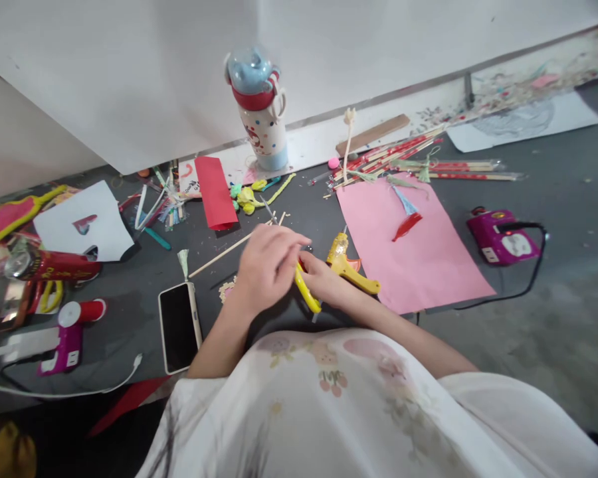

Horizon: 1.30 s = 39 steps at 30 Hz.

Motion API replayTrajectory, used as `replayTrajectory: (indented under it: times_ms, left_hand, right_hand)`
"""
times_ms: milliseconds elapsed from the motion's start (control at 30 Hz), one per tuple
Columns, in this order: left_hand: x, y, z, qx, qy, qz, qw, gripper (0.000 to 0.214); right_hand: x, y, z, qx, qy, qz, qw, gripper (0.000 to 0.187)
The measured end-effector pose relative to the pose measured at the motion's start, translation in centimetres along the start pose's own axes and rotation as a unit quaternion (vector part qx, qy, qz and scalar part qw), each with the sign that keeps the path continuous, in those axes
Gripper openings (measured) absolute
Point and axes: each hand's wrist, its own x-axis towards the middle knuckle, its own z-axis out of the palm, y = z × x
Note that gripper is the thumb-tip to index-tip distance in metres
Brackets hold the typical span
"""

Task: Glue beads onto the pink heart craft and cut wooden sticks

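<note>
The person over there has both hands together just in front of the body, and the yellow-handled scissors [306, 290] — scissors by the look of them — lie right in among the fingers, above the near edge of the grey table [132, 292]. The right hand [319, 277] is the nearer to the handle, its fingers curled around the yellow part; the left hand [272, 259] lies over the middle, fingers bent and close together, touching or almost touching the right, and what it pinches underneath I can't make out. The long axis runs slantwise: handle low and toward the person's right, metal point up and to the left, away from the body, poking out beyond the left hand's knuckles. A thin wooden stick [219, 257] comes in from the left at a shallow upward slant and passes behind that hand, crossing the line of the blade — whether it is held I can't say. The glue gun [356, 275] lies just beyond the right wrist, beside the pink paper [423, 265]
</note>
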Motion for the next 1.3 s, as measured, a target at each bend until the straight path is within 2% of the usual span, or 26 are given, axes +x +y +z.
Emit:
replayTrajectory:
  times_ms: [67, 167, 333, 500, 833, 1100, 1300]
  left_hand:
    - [-0.4, -1.4, -0.3, 0.068, 0.103, -0.055, 0.991, 0.019]
    - [-0.8, -3.2, -0.1, 0.168, 0.142, -0.093, 0.971, 0.02]
    - [-1.7, -4.3, 0.9, 0.166, 0.083, -0.114, 0.976, 0.022]
    - [-2.7, -4.6, 1.0, 0.159, 0.116, -0.1, 0.975, 0.023]
    - [-3.4, -3.9, 0.5, 0.119, 0.138, -0.058, 0.982, 0.028]
    - [-3.5, -3.4, 0.0, 0.09, 0.108, -0.076, 0.987, 0.029]
    - [-3.1, -3.5, -0.4, 0.086, 0.075, -0.088, 0.99, 0.03]
  right_hand:
    - [0.2, -0.2, -0.1, -0.002, -0.009, 0.033, 0.999, 0.037]
    - [0.0, -1.0, -0.5, -0.031, -0.013, 0.059, 0.998, 0.04]
    - [-0.9, -2.8, -1.4, -0.103, 0.001, 0.033, 0.994, 0.034]
    - [-1.1, -2.7, -2.1, -0.172, 0.027, -0.038, 0.984, 0.033]
    - [-1.6, -3.7, -2.7, -0.229, 0.036, -0.087, 0.969, 0.05]
    - [-1.6, -3.4, -2.8, -0.23, 0.001, -0.083, 0.97, 0.048]
    - [-1.6, -3.0, -2.7, -0.202, -0.008, -0.055, 0.978, 0.037]
